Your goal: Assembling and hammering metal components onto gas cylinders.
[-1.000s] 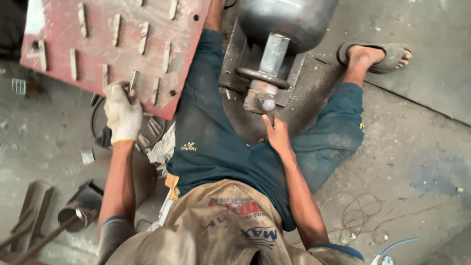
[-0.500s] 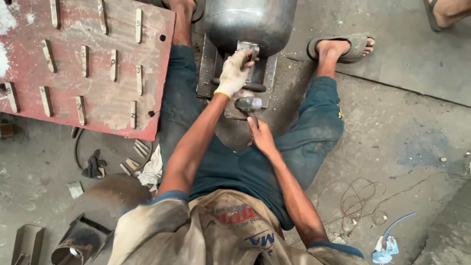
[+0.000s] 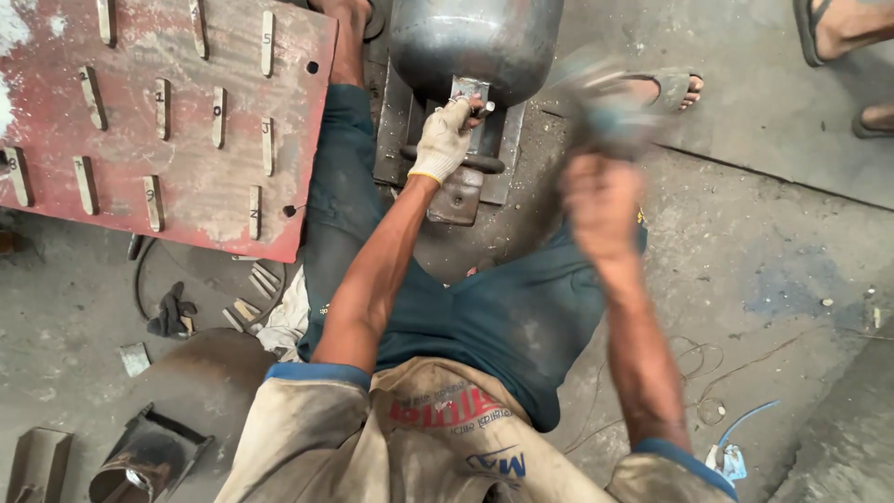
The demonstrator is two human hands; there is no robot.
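Observation:
I sit on the floor with a grey metal cylinder (image 3: pixel 475 37) lying between my legs on a steel fixture (image 3: pixel 393 140). My left hand (image 3: pixel 445 140), in a white glove, is closed on a small metal punch (image 3: pixel 468 91) held against the cylinder's end. My bare right hand (image 3: pixel 601 200) is raised to the right of the cylinder and blurred by motion. It grips a hammer (image 3: pixel 601 98), whose head shows only as a smear.
A red steel plate (image 3: pixel 186 177) with several slim metal punches standing in it lies at the left. Black cable, scrap metal pieces and a dark glove (image 3: pixel 172 312) sit below it. Another person's sandalled feet (image 3: pixel 838 33) are at the top right.
My gloved left hand moved from the red plate to the cylinder with a punch. My right hand lifted from the fixture and now swings the hammer up at the right.

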